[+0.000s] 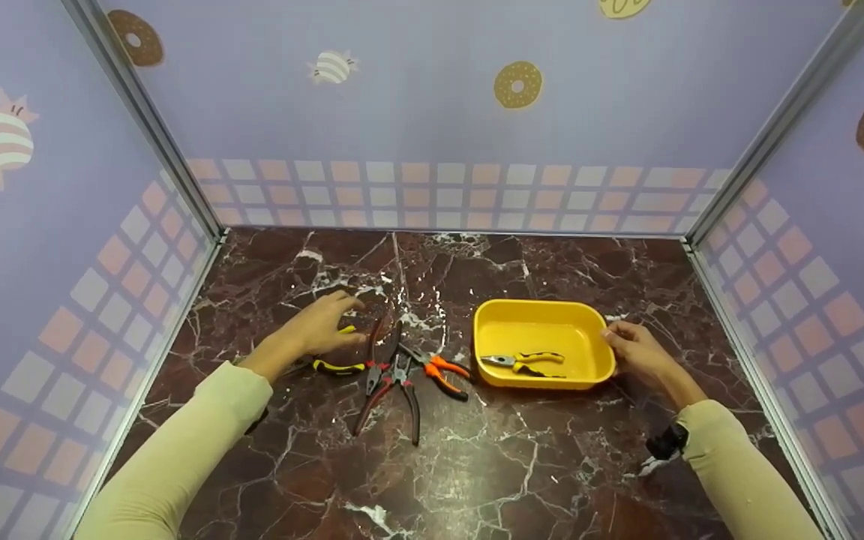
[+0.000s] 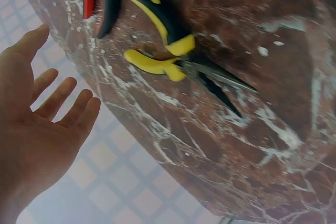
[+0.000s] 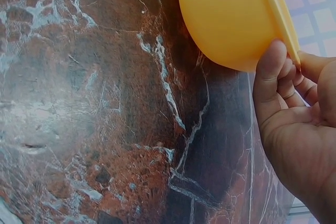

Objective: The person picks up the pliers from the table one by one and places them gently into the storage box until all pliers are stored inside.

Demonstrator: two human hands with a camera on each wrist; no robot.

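Observation:
In the head view my left hand [image 1: 318, 327] hovers, fingers spread and holding nothing, over black-and-yellow needle-nose pliers [image 1: 340, 368]. The left wrist view shows those pliers [image 2: 178, 43] lying with handles apart, beside the hand [image 2: 50, 114]. On the right, my right hand [image 1: 643, 355] pinches the right rim of a yellow plastic tub [image 1: 544, 383] between thumb and fingers. Yellow-and-black pliers [image 1: 503, 361] lie inside it. The right wrist view has the thumb and fingers [image 3: 272, 64] on the tub's lip [image 3: 281, 11].
Between the left hand and the tub are pliers with red-and-black handles [image 1: 411, 405], overlapping other pliers [image 1: 374, 375], plus orange-and-black pliers [image 1: 443, 373]. All rest on the dark marbled tabletop [image 1: 312, 465]. Patterned panels [image 1: 432, 112] enclose the back and both sides.

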